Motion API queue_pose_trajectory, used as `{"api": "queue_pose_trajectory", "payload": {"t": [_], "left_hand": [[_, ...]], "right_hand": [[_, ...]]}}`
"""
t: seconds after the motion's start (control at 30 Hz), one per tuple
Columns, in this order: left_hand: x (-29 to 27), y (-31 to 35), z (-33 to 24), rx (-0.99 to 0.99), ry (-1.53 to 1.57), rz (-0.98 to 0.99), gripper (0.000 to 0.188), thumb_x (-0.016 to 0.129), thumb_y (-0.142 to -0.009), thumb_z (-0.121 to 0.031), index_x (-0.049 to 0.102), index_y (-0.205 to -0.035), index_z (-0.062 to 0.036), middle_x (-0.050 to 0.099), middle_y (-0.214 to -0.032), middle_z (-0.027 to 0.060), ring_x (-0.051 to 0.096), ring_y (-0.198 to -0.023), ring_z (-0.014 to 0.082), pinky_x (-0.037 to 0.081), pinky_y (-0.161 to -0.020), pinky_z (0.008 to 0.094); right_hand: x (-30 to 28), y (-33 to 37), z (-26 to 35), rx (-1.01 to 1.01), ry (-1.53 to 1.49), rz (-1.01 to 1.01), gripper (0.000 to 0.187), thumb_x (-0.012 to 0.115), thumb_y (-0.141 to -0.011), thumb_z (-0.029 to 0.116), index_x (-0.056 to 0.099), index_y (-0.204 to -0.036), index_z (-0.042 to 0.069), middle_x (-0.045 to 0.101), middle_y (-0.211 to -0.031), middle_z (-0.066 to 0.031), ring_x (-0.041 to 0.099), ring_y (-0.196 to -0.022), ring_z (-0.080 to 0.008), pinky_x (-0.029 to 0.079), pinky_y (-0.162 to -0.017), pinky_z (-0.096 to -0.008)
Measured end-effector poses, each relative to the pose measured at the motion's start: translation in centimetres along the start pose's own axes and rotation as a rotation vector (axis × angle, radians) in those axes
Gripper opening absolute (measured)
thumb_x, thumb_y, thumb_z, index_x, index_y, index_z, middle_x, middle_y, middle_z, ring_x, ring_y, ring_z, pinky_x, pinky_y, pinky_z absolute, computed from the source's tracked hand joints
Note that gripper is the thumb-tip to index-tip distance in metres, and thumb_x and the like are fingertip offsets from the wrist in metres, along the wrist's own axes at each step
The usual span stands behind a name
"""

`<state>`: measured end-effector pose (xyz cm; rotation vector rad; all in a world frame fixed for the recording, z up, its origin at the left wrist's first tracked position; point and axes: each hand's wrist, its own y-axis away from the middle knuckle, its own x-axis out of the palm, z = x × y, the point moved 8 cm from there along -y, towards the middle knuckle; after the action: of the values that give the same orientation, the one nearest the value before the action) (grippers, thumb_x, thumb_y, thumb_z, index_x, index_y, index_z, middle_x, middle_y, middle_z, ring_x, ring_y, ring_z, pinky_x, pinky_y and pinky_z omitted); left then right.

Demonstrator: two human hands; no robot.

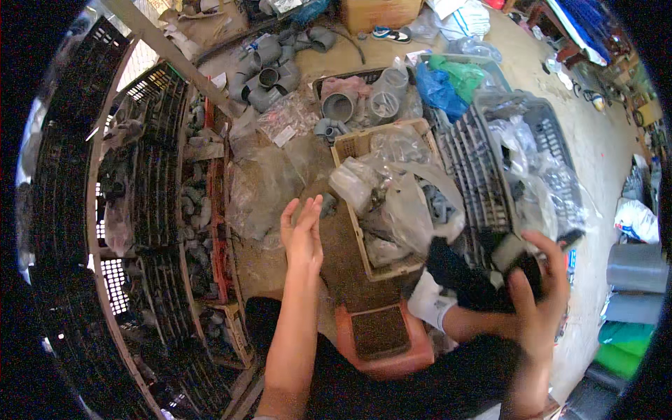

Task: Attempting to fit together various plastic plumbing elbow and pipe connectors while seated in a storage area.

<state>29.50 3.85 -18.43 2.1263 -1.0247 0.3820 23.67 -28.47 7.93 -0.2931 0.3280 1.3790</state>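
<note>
My left hand is raised with its fingers stretched out, holding nothing. It hovers left of a beige plastic crate that holds clear plastic bags and grey pipe fittings. On the right, my right hand curves its fingers and thumb around a dark, greyish object. Blur hides what kind of object that is. This hand is in front of the grey crates, above my outstretched leg. A loose clear plastic bag lies on the floor beyond my left hand.
An orange plastic stool is between my legs. Stacked grey crates stand to the right. Larger grey pipe fittings are piled at the back. A rack of black crates lines the left. Blue and green bags lie farther off.
</note>
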Motion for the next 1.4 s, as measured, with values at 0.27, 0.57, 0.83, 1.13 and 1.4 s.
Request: {"api": "queue_pose_trajectory", "payload": {"t": [0.27, 0.57, 0.83, 1.13, 1.4], "left_hand": [[-2.8, -28.3, 10.4, -0.030, -0.939, -0.063, 0.031, 0.069, -0.084, -0.029, 0.063, -0.087, 0.0013, 0.066, -0.085, 0.0109, 0.063, -0.079, 0.0191, 0.051, -0.068, 0.0330], [3.6, -45.5, 12.7, 0.206, -1.498, 0.131, 0.069, 0.071, -0.079, -0.038, 0.048, -0.127, 0.0062, 0.054, -0.123, 0.0280, 0.054, -0.116, 0.0328, 0.042, -0.095, 0.0410], [3.2, -27.3, 7.4, -0.454, 0.117, 0.061, 0.041, 0.053, -0.094, -0.031, 0.045, -0.121, -0.0006, 0.058, -0.101, 0.0134, 0.061, -0.094, 0.0311, 0.059, -0.077, 0.0422], [8.8, 4.9, -5.0, -0.426, 0.168, 0.485, 0.047, 0.034, -0.098, -0.047, 0.050, -0.114, -0.0061, 0.064, -0.087, 0.0149, 0.065, -0.070, 0.0222, 0.053, -0.053, 0.0286], [10.6, 18.1, -9.3, -0.331, 0.131, 0.630, 0.049, 0.034, -0.097, -0.049, 0.051, -0.108, -0.0048, 0.063, -0.085, 0.0156, 0.064, -0.066, 0.0229, 0.053, -0.053, 0.0289]], "right_hand": [[1.4, -5.5, -6.0, 0.286, 0.331, 0.067, 0.069, 0.068, -0.085, 0.021, 0.032, -0.138, -0.003, 0.055, -0.120, -0.0203, 0.057, -0.105, -0.0201, 0.042, -0.089, -0.0255], [5.6, -10.6, -11.1, 0.427, 0.430, 0.282, 0.054, 0.067, -0.083, 0.020, 0.046, -0.127, -0.004, 0.058, -0.111, -0.0126, 0.056, -0.088, -0.0154, 0.043, -0.079, -0.0254], [8.5, -12.7, -4.9, 0.358, 0.310, 0.300, 0.052, 0.062, -0.088, 0.020, 0.046, -0.132, -0.001, 0.053, -0.124, -0.0201, 0.052, -0.113, -0.0236, 0.039, -0.095, -0.0299], [8.4, -4.9, 2.9, -0.380, -0.020, 0.333, 0.034, 0.064, -0.079, 0.001, 0.056, -0.112, -0.001, 0.055, -0.109, -0.0162, 0.056, -0.097, -0.0241, 0.044, -0.085, -0.0328], [9.2, -1.1, 3.9, -0.284, -0.537, 0.392, 0.018, 0.057, -0.093, 0.011, 0.057, -0.107, -0.001, 0.061, -0.095, -0.0030, 0.054, -0.090, -0.0093, 0.042, -0.083, -0.0253]]}}
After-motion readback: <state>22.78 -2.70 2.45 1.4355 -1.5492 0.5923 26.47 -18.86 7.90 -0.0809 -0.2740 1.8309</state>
